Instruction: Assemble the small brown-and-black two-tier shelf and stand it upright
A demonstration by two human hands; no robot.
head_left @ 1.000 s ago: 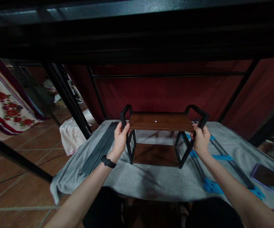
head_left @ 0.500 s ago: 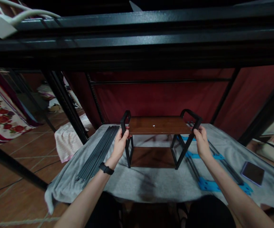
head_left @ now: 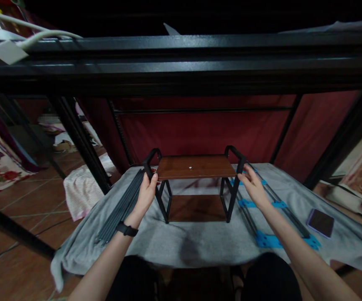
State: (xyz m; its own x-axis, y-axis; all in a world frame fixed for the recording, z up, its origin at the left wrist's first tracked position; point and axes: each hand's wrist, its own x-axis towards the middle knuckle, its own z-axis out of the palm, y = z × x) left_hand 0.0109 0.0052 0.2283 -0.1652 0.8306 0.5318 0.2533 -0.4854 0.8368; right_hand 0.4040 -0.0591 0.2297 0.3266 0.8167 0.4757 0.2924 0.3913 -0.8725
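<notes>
A small two-tier rack with brown wooden boards (head_left: 196, 166) and black metal side frames stands on a grey cloth (head_left: 196, 253). My left hand (head_left: 146, 190) is closed on its left side frame, thumb in front. At the right side frame, my right hand (head_left: 253, 188) holds the post near the top board, its thumb against the metal; part of its grip is hidden. The rack's side posts lean to the left. A small white spot marks the top board. The lower board (head_left: 196, 208) lies near the cloth.
Left of the rack lies a bundle of dark grey rods (head_left: 121, 213). On the right are blue plastic connectors (head_left: 267, 239) joined by rods, and a phone (head_left: 321, 223). A black metal beam (head_left: 181, 65) crosses overhead, with a dark red curtain (head_left: 200, 131) behind.
The rack's top has shifted left relative to its base, with both hands moving along. My right hand's fingers look straighter than before. The view has turned slightly.
</notes>
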